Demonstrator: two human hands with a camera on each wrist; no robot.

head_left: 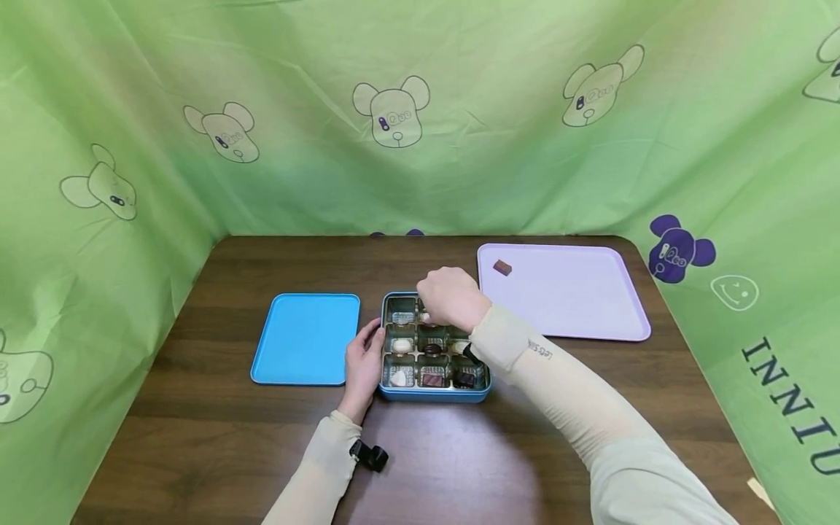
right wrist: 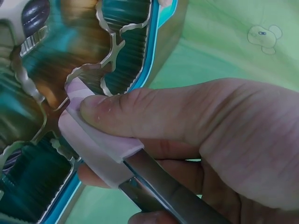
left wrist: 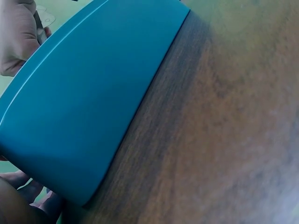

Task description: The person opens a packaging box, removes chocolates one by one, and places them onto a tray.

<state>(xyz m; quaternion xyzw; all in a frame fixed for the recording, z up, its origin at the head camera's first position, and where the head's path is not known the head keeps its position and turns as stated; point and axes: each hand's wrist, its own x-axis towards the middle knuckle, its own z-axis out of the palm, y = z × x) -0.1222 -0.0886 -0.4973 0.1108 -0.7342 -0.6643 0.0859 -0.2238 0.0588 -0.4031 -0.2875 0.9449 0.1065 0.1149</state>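
My right hand (head_left: 453,297) pinches metal tongs (right wrist: 154,179) with pale pink tips between thumb and fingers. The tips reach into the back of a blue tin (head_left: 436,395) with a divided insert. Whether they hold a piece cannot be seen. Flat against the tin's left side rests my left hand (head_left: 363,359), its thumb near the rim. In the front row sit a white heart-shaped chocolate (head_left: 397,378), a striped reddish-brown chocolate (head_left: 433,380) and a dark square chocolate (head_left: 464,379). Behind them lie a white rounded chocolate (head_left: 402,345) and a dark oval chocolate (head_left: 432,349).
Left of the tin lies a square blue lid (head_left: 305,339). A lilac tray (head_left: 571,292) stands at the back right, bearing one brown chocolate (head_left: 502,267) near its left corner. Green printed cloth (head_left: 394,182) hangs around the brown wooden table (head_left: 197,437).
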